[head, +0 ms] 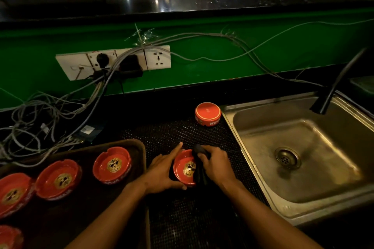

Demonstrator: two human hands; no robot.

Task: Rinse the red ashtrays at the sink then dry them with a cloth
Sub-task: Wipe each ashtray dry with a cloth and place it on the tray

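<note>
Drying step judged in progress. A round red ceramic ashtray with a gold emblem in its bowl [185,169] is kept upright on the black perforated rubber mat [182,133], cradled by the left hand [162,170]: thumb hooked under the near rim, fingers stretched along the far-left side, presumably so it cannot spin or slide under wiping. The right hand [217,164] is clenched round a dark cloth [199,152], which is pressed over the ashtray's right rim and into the bowl. Just left of the left hand, a dark brown tray [141,147] carries more red ashtrays face up, likely the queue; whether wet or dry cannot be told. Beyond the right hand, one red ashtray [207,114] is parked upside down near the sink edge, probably to drain. To the right of the right hand, the stainless steel sink [253,147] is within easy reach; no water is seen at the black tap [332,91].
</note>
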